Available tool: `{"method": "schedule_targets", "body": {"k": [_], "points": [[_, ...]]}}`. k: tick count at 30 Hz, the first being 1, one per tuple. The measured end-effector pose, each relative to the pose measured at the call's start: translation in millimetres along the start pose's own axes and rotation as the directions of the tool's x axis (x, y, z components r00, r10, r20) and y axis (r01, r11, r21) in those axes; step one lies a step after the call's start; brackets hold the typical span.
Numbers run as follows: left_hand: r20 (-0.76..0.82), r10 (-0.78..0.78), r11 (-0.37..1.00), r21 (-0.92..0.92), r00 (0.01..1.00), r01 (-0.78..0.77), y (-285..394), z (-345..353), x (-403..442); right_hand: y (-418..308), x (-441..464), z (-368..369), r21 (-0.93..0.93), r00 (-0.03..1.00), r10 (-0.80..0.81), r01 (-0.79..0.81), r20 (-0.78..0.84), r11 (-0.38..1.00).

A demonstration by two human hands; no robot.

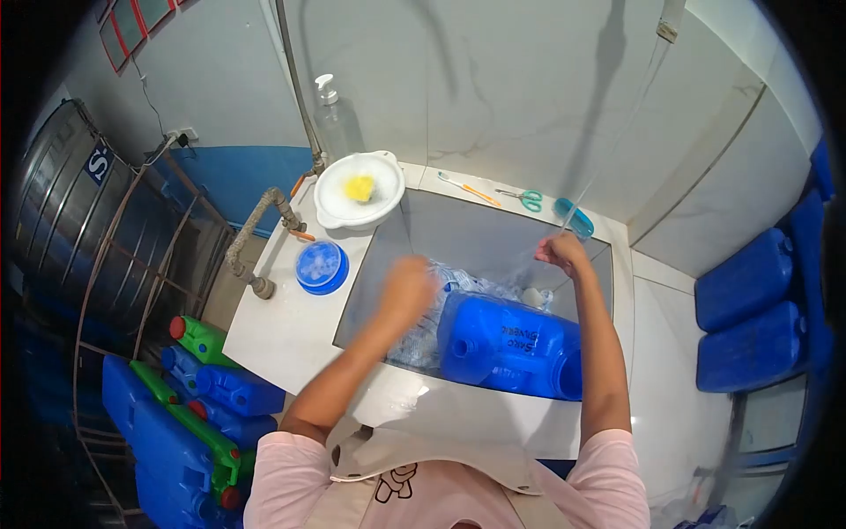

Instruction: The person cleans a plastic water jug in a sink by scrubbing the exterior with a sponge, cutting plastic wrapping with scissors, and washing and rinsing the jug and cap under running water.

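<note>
In the head view, a thin stream of water (608, 150) falls from above onto my right hand (564, 253), over the right side of the sink (520, 216). Its fingers are loosely bent, and I see nothing held in them. My left hand (410, 286) is smeared by motion above the sink's left part, so its fingers cannot be made out. Below and between my hands a blue jerrycan (502, 344) with black writing lies on its side in the sink. Bluish-white crumpled material (419, 339) is beside and behind it; its kind is unclear.
A white basin (339, 212) with a yellow sponge (359, 188), a pump bottle (337, 123) and a blue tub of suds (322, 267) stand on the left counter. A toothbrush (470, 189), scissors (529, 200) and a teal dish (575, 220) line the back ledge. Jerrycans (172, 450) crowd the left floor.
</note>
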State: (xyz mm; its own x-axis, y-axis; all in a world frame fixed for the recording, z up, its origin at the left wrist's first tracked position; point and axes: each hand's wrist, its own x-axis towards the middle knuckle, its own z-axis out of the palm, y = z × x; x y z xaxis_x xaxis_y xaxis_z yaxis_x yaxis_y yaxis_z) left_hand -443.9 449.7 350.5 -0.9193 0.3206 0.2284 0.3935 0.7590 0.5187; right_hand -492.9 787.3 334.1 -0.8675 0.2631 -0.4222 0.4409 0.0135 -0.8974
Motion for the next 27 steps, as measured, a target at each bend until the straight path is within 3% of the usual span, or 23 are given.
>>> {"method": "schedule_targets", "body": {"k": [1, 2, 3, 5, 6, 8, 9, 12, 13, 15, 17, 19, 20, 21, 22, 24, 25, 27], "points": [[-0.139, -0.038, 0.988, 0.144, 0.990, 0.058, -38.1, -14.7, 0.7, -1.0, 1.6, -2.4, -0.046, 1.000, -0.003, 0.003, -0.001, 0.999], [-0.175, -0.076, 0.923, 0.360, 0.982, 0.136, -79.6, -24.8, 2.5, -2.7, 3.4, -3.6, -0.092, 1.000, -0.008, 0.008, -0.003, 0.996], [-0.217, -0.171, 0.865, 0.433, 0.961, 0.252, -112.3, -32.2, 3.6, -4.4, 4.2, -3.2, -0.089, 1.000, -0.010, 0.010, 0.001, 0.996], [-0.356, -0.119, 0.805, 0.512, 0.927, 0.300, -152.6, -38.8, -11.2, -8.6, 4.0, -0.9, -0.031, 0.999, -0.044, 0.043, -0.023, 0.999], [-0.356, -0.119, 0.804, 0.513, 0.927, 0.300, -156.9, -41.2, -17.4, -11.2, 2.6, 0.8, -0.029, 0.999, -0.044, 0.044, -0.022, 0.999], [-0.114, -0.212, 0.867, 0.437, 0.971, 0.240, -159.8, -36.9, -26.3, -16.8, 0.3, 0.1, 0.038, 1.000, -0.018, 0.018, -0.005, 0.999], [-0.151, -0.052, 0.852, 0.509, 0.987, 0.123, -154.8, -33.3, -30.5, -20.9, -2.7, -0.3, 0.040, 1.000, -0.016, 0.017, -0.017, 0.999], [-0.156, 0.034, 0.870, 0.492, 0.987, 0.047, -127.5, -15.2, -20.4, -31.7, -9.4, -2.5, 0.015, 0.999, -0.023, 0.024, -0.026, 1.000], [-0.149, 0.021, 0.910, 0.413, 0.989, 0.043, -101.5, -9.1, -8.8, -34.4, -9.8, -4.0, 0.035, 0.999, -0.049, 0.049, 0.005, 0.998], [-0.168, 0.212, 0.940, 0.305, 0.963, -0.154, -50.0, 5.3, 16.7, -45.0, -15.0, -4.9, 0.074, 0.996, -0.079, 0.075, 0.050, 0.994], [-0.164, 0.185, 0.983, 0.024, 0.969, -0.183, -2.6, 35.4, 54.0, -57.5, -22.3, -6.1, 0.078, 0.994, -0.088, 0.083, 0.060, 0.993], [-0.087, 0.236, 0.927, -0.278, 0.968, -0.251, 19.8, 81.1, 97.1, -62.8, -24.0, -9.3, 0.078, 0.991, -0.113, 0.107, 0.074, 0.991], [0.120, 0.133, 0.867, -0.495, 0.984, -0.057, 30.7, 103.0, 117.8, -66.8, -28.0, -9.6, 0.079, 0.992, -0.116, 0.112, 0.052, 0.991], [0.344, 0.076, 0.749, -0.639, 0.936, 0.174, 42.2, 122.5, 135.1, -73.6, -34.0, -9.0, 0.037, 0.990, -0.118, 0.116, 0.070, 0.993], [0.349, 0.096, 0.747, -0.644, 0.932, 0.164, 53.7, 137.0, 146.4, -75.2, -34.3, -10.4, -0.003, 0.989, -0.118, 0.118, 0.089, 0.993], [0.644, 0.046, 0.410, -0.710, 0.764, 0.573, 74.7, 153.2, 158.5, -72.8, -30.2, -11.1, -0.057, 0.991, -0.112, 0.116, 0.072, 0.992], [0.651, 0.056, 0.414, -0.705, 0.757, 0.576, 83.3, 154.3, 160.3, -72.3, -30.0, -10.9, -0.133, 0.993, -0.103, 0.110, 0.058, 0.985], [0.687, 0.011, 0.580, -0.596, 0.726, 0.555, 93.7, 157.6, 164.7, -71.9, -30.4, -11.3, -0.237, 0.991, -0.114, 0.126, 0.062, 0.963]]}}
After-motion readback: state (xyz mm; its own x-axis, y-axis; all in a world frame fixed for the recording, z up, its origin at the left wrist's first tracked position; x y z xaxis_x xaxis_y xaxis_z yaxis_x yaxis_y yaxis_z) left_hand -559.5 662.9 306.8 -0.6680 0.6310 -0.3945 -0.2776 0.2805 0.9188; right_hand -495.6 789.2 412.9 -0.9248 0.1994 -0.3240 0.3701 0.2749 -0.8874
